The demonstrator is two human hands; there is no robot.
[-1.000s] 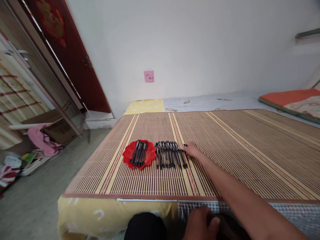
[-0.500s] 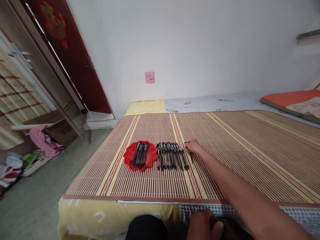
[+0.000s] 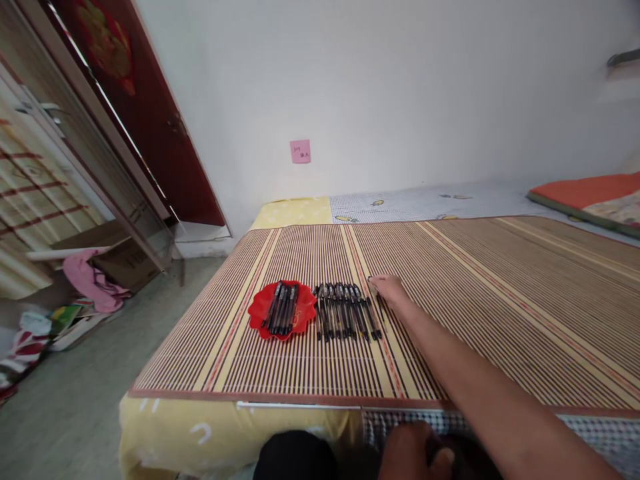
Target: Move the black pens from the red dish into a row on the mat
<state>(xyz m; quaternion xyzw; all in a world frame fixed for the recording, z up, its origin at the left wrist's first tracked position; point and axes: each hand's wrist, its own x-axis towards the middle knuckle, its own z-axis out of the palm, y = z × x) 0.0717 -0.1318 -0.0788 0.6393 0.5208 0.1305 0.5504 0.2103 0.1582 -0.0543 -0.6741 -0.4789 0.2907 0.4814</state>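
My right hand (image 3: 389, 291) reaches over the bamboo mat with its fingers closed on a dark pen (image 3: 383, 313), at the right end of a row. Much of that pen is hidden by the fingers. Just left of it, several black pens (image 3: 344, 312) lie side by side, roughly upright to my view. A red scalloped plate (image 3: 257, 312) beside the row bears several more black pens (image 3: 283, 308). Low at the near edge, my left hand (image 3: 407, 453) is curled closed by my lap; what is in it, if anything, is hidden.
The striped bamboo mat (image 3: 300, 373) covers a bed with a yellow and checked sheet (image 3: 293, 212). An orange folded quilt (image 3: 590, 193) lies at the far right. A pink note (image 3: 300, 151) is stuck on the white wall. Left stand a dark red door (image 3: 170, 133) and a cardboard box (image 3: 130, 263).
My right hand has moved only very slightly, staying by the pen at the row's right end. The view has shifted a little. My left hand stays low near my lap.
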